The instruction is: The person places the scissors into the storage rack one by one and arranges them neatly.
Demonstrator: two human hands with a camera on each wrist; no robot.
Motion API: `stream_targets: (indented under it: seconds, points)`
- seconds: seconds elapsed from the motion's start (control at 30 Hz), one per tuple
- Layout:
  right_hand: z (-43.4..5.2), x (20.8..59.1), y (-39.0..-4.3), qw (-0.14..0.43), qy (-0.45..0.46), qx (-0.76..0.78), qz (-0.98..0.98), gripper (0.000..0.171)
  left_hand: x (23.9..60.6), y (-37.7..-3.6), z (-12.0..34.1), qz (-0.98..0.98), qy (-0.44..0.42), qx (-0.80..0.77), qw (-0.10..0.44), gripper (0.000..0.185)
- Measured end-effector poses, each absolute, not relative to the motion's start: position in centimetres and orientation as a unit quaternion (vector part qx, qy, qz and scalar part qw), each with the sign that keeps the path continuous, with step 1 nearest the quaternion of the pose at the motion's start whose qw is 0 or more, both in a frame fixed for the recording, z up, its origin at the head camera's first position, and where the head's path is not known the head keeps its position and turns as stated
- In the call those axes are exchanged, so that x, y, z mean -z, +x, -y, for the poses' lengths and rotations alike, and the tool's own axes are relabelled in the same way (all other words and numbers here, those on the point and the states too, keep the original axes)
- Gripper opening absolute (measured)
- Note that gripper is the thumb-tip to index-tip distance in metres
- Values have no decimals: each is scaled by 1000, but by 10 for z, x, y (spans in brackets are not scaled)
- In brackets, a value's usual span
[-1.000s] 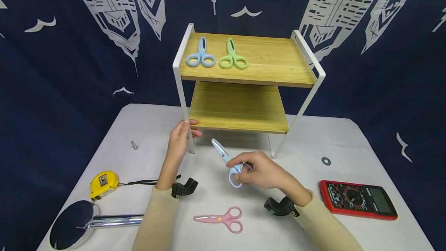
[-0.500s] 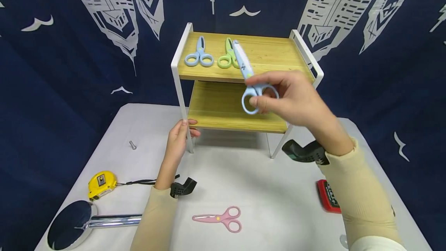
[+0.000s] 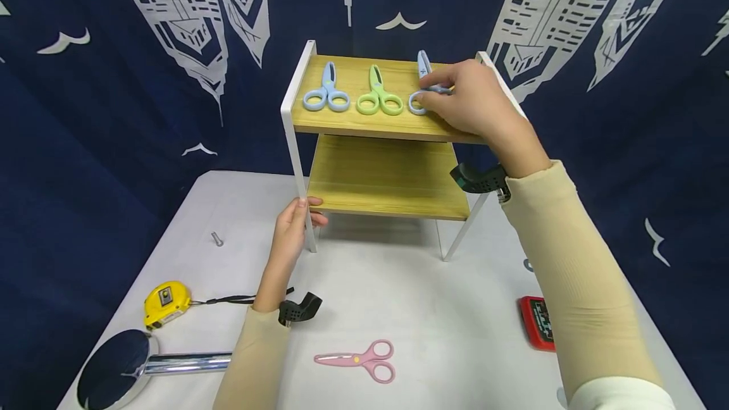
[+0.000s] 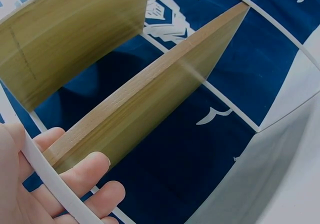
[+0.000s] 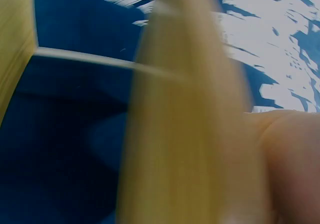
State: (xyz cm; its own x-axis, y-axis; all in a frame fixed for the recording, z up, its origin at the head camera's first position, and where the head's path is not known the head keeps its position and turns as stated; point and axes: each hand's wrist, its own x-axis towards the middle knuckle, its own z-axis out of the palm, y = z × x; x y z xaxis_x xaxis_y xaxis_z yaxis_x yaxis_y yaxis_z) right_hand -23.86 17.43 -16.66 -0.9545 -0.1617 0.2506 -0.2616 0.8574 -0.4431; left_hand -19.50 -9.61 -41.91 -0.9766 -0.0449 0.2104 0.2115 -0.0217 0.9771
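My right hand pinches a pair of light blue scissors by the handles over the right part of the rack's upper wooden shelf. To its left on that shelf lie green scissors and another blue pair of scissors, blades toward the back. My left hand grips the rack's white front left leg at the lower shelf. In the left wrist view, the fingers curl round the white leg beside the shelf edge. The right wrist view has only part of the hand behind the shelf edge.
Pink scissors lie on the white table at the front. On the left are a bolt, a yellow tape measure and a round black-faced object with a chrome handle. A red multimeter is partly behind the right sleeve.
My right hand has lifted the blue scissors from above the table up to the right part of the upper shelf. The left hand has stayed on the leg.
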Motion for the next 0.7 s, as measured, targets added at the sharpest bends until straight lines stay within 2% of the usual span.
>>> stream_targets:
  seconds: [0.2,0.7]
  points:
    - [-174,176,-239,140,126,-221,957,37,419,-196,95,696,-58,711,86,44]
    - [-173,185,-236,161,140,-231,949,35,420,-196,95,696,-54,710,91,44]
